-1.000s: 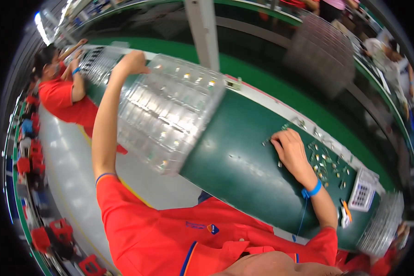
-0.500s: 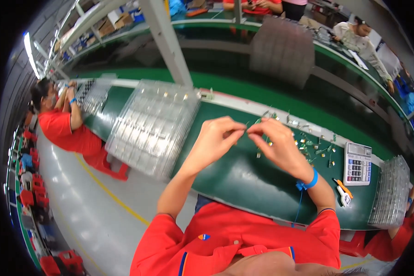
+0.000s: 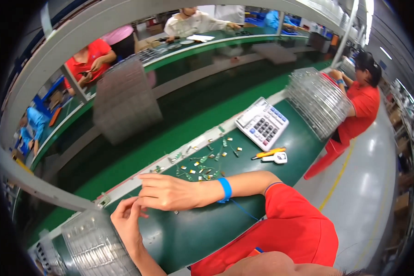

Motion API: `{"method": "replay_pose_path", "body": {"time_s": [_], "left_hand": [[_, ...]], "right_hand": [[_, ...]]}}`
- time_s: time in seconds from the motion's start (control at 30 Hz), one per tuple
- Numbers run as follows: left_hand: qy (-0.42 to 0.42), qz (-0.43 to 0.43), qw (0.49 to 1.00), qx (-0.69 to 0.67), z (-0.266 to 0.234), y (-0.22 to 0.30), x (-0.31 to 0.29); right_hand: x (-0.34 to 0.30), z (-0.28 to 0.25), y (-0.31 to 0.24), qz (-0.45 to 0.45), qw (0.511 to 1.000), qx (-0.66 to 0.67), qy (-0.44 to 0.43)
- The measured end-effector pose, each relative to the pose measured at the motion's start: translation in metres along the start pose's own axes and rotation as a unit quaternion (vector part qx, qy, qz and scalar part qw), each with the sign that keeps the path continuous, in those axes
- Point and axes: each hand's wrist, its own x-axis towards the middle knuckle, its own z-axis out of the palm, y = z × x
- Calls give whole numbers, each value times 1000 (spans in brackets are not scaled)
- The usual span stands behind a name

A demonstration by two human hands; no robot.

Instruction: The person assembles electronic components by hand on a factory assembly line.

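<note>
My left hand [image 3: 128,226] is beside the stack of clear plastic trays [image 3: 96,246], thumb and fingertips pressed together. Against it, my right hand [image 3: 168,194] bends over the green tabletop [image 3: 170,239] with its fingers closed toward the left fingertips. Anything between them is too small or hidden to make out. A blue wrist strap [image 3: 225,189] with a thin cord circles my right wrist. Just beyond that forearm, several small green circuit boards [image 3: 210,166] with little pale and yellowish parts lie scattered, some partly covered by my arm.
A calculator [image 3: 263,123] stands right of the boards, with an orange pen-like tool [image 3: 267,153] and a white tool [image 3: 278,158] before it. More clear trays [image 3: 319,101] are stacked by a co-worker [image 3: 365,99]. Beyond the white rail runs a green conveyor [image 3: 184,126]. A frame post [image 3: 41,188] rises left.
The view has swung to the right, so the calculator and boards appear farther left and the right-hand co-worker shows fully. My hands stay together, now lower left in view, beside the tray stack.
</note>
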Motion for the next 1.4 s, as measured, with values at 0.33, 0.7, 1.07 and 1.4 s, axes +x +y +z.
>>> {"method": "replay_pose_path", "body": {"time_s": [0.33,0.7,1.07,1.4], "left_hand": [[25,21,999,-14,18,-8,-6],[62,36,991,-113,6,-7,-20],[66,77,992,-68,1,-6,-21],[66,42,992,-96,4,-4,-23]], "right_hand": [[-1,-14,2,215,954,208,-18],[10,0,-8,93,994,57,-32],[11,3,-13,82,996,14,-16],[10,2,-15,32,997,56,-50]]}}
